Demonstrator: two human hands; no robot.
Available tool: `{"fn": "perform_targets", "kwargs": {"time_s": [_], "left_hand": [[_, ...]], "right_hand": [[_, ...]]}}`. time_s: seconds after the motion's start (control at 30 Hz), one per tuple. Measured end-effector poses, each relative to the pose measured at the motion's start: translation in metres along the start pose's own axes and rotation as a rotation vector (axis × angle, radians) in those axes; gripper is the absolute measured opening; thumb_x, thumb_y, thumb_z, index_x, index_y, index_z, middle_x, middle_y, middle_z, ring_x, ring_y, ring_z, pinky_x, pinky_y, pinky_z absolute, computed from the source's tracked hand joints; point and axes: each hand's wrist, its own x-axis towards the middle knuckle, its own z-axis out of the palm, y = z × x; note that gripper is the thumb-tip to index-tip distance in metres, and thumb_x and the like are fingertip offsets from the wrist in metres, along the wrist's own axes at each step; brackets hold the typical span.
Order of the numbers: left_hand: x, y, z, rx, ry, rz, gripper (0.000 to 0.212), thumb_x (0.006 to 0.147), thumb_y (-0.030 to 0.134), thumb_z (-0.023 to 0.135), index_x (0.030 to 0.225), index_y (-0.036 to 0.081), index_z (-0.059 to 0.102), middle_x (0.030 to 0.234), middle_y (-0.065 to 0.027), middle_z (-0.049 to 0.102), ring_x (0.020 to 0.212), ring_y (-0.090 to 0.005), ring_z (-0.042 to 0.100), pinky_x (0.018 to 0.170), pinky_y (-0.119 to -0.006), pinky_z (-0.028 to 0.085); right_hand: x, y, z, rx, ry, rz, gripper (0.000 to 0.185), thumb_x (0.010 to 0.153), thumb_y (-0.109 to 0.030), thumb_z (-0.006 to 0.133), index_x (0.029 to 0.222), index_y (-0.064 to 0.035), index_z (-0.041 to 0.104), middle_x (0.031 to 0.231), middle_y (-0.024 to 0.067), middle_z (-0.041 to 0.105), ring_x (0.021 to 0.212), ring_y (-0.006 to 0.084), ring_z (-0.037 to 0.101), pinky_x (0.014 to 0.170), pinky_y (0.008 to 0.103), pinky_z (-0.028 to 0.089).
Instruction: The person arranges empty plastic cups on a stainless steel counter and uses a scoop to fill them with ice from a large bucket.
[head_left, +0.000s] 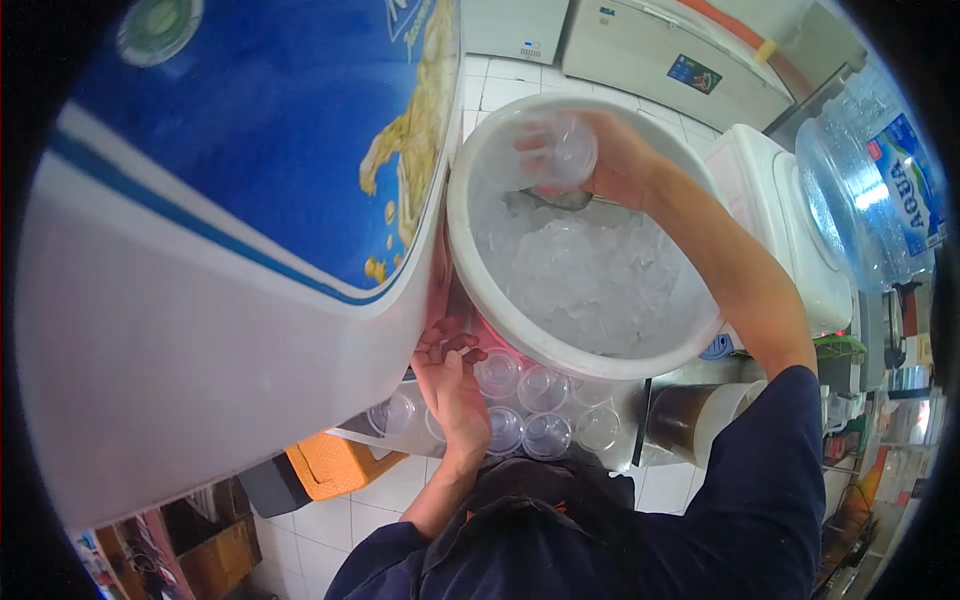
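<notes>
A clear plastic cup (574, 154), partly blurred, is in the grip of my right hand (616, 161) inside the far part of a large round white tub (517, 341). Crushed and lumpy ice (592, 277) fills much of the tub. Just below the cup a greyish object (566, 200) rests on the ice, too obscured to name. My left hand (454, 386) hovers over the steel counter (622, 450) with loosely curled, separated fingers and nothing visible in them. Several clear plastic cups (546, 435) stand in rows beside it, some hidden behind the hand and the tub.
A tall white cabinet with a blue printed panel (262, 150) rises close on the left. Right of the cups is a container of brown liquid (675, 416). A clear water bottle (847, 187) tops a white dispenser (757, 202). Beyond are a chest freezer (637, 60) and, lower left, an orange stool (330, 465).
</notes>
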Motion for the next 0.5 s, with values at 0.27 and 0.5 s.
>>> {"fn": "perform_targets", "kwargs": {"time_s": [0.27,0.5], "left_hand": [[-0.002,-0.006,0.017,0.111,-0.029,0.062,0.054,0.096,0.024,0.062,0.141,0.002,0.042,0.135,-0.0104,0.05,0.114,-0.0206,0.054,0.095,-0.038,0.044],[-0.009,-0.003,0.01,0.164,-0.141,0.283,0.064,0.083,0.019,0.076,0.134,0.001,0.041,0.135,-0.0164,0.044,0.108,-0.0225,0.047,0.093,-0.036,0.04]], "right_hand": [[-0.051,0.034,0.051,-0.693,-0.1,-0.127,0.052,0.094,-0.029,0.071,0.139,-0.0072,0.056,0.134,0.0139,0.062,0.114,0.0278,0.066,0.097,0.0451,0.055],[-0.085,0.037,0.038,-1.319,-0.114,-0.065,0.028,0.089,-0.011,0.066,0.115,-0.0016,0.063,0.111,0.0126,0.073,0.111,0.0237,0.07,0.088,0.0378,0.054]]}}
